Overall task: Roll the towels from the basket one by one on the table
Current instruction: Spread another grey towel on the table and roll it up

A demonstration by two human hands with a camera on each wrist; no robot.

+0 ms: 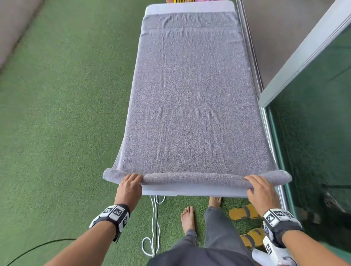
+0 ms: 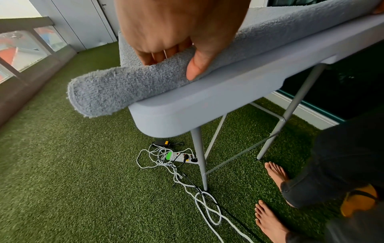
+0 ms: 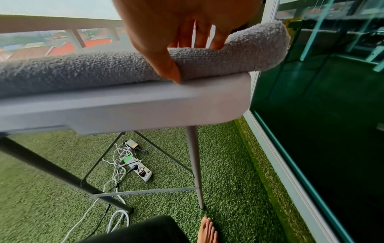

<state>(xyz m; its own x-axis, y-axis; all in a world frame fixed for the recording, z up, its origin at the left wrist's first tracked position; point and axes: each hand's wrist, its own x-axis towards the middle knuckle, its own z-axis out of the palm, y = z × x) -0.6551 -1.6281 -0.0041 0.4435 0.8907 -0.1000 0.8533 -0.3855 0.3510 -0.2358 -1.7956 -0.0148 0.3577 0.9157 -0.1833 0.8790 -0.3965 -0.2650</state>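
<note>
Grey towel (image 1: 191,98) spread over the table (image 1: 190,191), its near edge rolled under both my hands.

The towel hides almost all the tabletop; only strips at the near and far ends show. The basket (image 1: 183,1) is cut off at the top of the head view, just a yellow sliver, contents beyond telling. My left hand (image 1: 131,185) and right hand (image 1: 260,189) each curl over the roll, fingers on top, thumb on the near side. The roll's ends overhang the table's sides.

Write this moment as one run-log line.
stage: rolling begun | towel: near edge rolled, rest flat on table | left hand: grips roll | right hand: grips roll
</note>
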